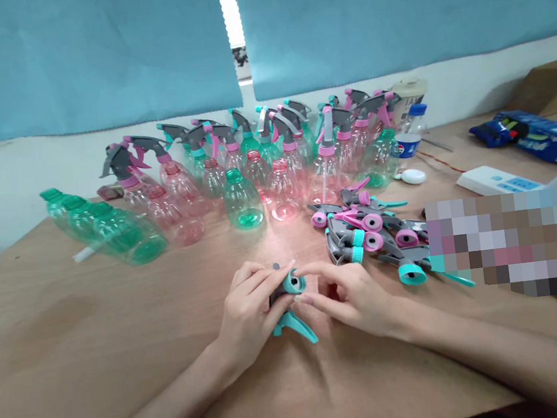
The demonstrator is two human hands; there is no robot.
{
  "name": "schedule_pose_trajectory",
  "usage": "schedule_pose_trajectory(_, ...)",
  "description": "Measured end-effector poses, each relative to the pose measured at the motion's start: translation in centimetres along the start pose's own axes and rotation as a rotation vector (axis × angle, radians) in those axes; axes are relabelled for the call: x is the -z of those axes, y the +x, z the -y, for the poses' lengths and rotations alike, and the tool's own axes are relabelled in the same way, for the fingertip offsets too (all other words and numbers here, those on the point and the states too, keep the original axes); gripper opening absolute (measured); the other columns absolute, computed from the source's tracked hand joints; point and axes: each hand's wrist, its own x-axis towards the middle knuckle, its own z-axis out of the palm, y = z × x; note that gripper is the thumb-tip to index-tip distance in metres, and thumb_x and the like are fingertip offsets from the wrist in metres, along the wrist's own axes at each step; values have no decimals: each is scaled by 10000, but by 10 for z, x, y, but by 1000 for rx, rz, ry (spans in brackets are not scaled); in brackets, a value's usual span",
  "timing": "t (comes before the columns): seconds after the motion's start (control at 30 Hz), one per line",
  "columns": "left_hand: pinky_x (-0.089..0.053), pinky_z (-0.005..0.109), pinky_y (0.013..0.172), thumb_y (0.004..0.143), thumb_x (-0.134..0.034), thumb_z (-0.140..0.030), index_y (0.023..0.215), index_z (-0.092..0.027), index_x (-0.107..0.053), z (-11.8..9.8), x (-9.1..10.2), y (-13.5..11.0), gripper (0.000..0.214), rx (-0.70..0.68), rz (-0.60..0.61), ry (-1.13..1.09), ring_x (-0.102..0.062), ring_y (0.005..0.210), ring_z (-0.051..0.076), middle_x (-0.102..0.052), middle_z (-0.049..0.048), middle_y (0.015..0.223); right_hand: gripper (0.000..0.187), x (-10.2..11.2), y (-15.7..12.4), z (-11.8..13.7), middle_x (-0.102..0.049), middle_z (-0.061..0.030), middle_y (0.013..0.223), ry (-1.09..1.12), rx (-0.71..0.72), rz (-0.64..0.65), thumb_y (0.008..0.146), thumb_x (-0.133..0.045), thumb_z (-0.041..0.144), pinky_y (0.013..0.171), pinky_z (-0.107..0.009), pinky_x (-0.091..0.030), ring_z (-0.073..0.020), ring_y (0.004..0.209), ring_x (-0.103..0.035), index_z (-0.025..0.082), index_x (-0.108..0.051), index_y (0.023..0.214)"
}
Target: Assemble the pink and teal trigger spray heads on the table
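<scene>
Wrapped around a grey and teal trigger spray head [294, 281], my left hand [247, 310] holds it above the table, its collar's open end facing right and its teal trigger pointing down. The index finger and thumb of my right hand [356, 297] are bent to the rim of that collar, gripping it from the right side. Whether a small part sits between those fingertips cannot be made out. Just beyond my right hand lies a pile of loose spray heads [373, 242] with pink and teal collars.
Bottles with spray heads [232, 154] stand in rows along the wall. Open green [243, 199] and pink bottles [284, 191] stand before them; green ones [130, 232] lie at left. A power strip [499, 180], blue packet [541, 132] and Pepsi-labelled bottle [407, 145] are at right.
</scene>
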Motion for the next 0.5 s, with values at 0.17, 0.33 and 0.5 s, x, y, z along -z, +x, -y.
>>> schedule_pose_trajectory(0.17,-501,299,688,851,-618,-250,1142,-216,-611,0,-2,1,293,56,-25,-61,-536,806,187,-682,39,864,358,-5,-3,0,-526,72,540,44,-11,-11,855,-586,336,433,-178,-374,-79,440,-486,177,-534,1172)
schedule_pose_trajectory(0.33,-495,296,706,819,-660,-223,1147,-218,-601,1,-2,2,333,75,-40,-118,-524,817,184,-688,28,864,327,-8,-5,0,-479,92,498,4,43,-57,851,-588,311,418,-177,-358,-70,398,-447,167,-531,1139)
schedule_pose_trajectory(0.5,-494,314,722,812,-669,-222,1139,-226,-599,2,-1,2,335,120,-58,-170,-525,829,186,-679,31,894,390,-9,-6,-1,-533,71,540,-84,130,-39,879,-546,318,452,-183,-410,-80,424,-484,153,-478,1227)
